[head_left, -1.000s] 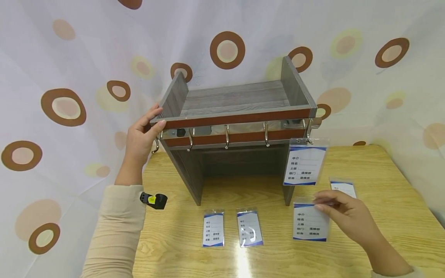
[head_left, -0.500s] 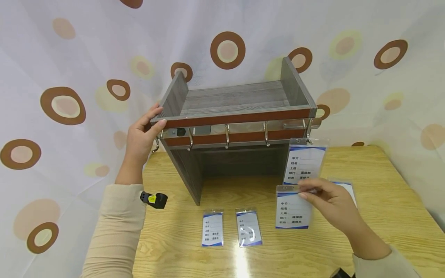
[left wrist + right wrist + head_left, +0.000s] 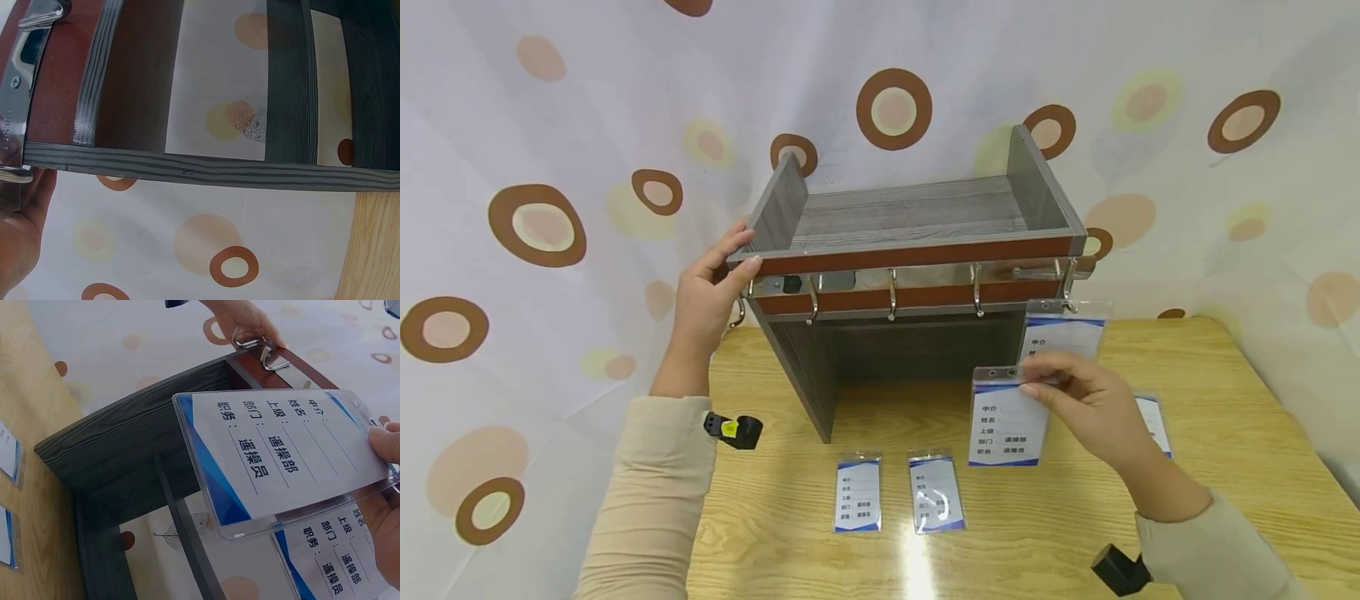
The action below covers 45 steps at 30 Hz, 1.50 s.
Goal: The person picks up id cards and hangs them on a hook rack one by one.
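Observation:
My left hand [image 3: 703,304] grips the left front corner of the grey wooden rack [image 3: 917,250], thumb on its front edge. With thumb and fingers, my right hand [image 3: 1082,408] pinches the top right corner of a clear-sleeved badge [image 3: 1007,425], held upright in front of the rack's lower right part. Behind that hand, another badge [image 3: 1063,333] hangs on the rightmost hook [image 3: 1069,283]; its lower part is hidden. The held badge [image 3: 281,456] fills the middle of the right wrist view. A hook [image 3: 977,292] left of the hanging badge carries nothing.
Two badges [image 3: 857,493] [image 3: 936,492] lie on the wooden table [image 3: 790,542] in front of the rack. Another badge [image 3: 1153,423] lies at the right, partly behind my right forearm. A patterned cloth [image 3: 955,67] stands behind the rack.
My right hand has carried its badge up and to the left, from beside the table badge on the right to in front of the rack. My left hand has stayed on the corner.

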Each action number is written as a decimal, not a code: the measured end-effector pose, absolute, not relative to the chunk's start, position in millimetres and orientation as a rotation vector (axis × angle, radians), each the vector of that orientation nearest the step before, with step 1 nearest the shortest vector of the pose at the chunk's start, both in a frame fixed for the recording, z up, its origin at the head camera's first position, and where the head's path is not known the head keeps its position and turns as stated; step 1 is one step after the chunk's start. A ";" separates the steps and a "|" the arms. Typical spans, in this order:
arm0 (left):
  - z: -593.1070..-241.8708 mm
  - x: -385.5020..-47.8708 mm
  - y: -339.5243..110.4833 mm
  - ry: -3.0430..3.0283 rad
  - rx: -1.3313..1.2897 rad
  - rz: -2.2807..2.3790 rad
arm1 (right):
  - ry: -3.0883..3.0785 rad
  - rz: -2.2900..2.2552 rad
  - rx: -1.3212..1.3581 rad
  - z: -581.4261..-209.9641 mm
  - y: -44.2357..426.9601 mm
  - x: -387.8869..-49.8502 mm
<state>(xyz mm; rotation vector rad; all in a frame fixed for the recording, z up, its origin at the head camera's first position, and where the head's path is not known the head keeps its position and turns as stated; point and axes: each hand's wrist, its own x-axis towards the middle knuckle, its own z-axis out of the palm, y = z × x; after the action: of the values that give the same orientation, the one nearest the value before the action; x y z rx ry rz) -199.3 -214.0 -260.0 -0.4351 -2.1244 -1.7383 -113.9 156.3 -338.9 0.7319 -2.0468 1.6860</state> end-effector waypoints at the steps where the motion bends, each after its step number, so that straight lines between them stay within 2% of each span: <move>1: -259.8 -199.6 -214.0 -2.126 -0.433 -1.736 | -2.043 1.691 0.729 -337.1 155.5 -115.6; 21: -260.0 -199.4 -215.3 -2.123 -0.431 -1.722 | -2.188 1.617 0.613 -310.7 138.6 -130.2; 45: -260.7 -198.2 -213.2 -2.152 -0.435 -1.675 | -2.205 1.684 0.523 -297.3 125.6 -141.6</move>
<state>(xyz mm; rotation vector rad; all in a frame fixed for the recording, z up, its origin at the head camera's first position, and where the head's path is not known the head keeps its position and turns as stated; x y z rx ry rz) -198.2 -213.2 -260.7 -0.4351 -2.1523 -1.6749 -141.6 125.6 -297.3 0.5229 -2.2050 1.6837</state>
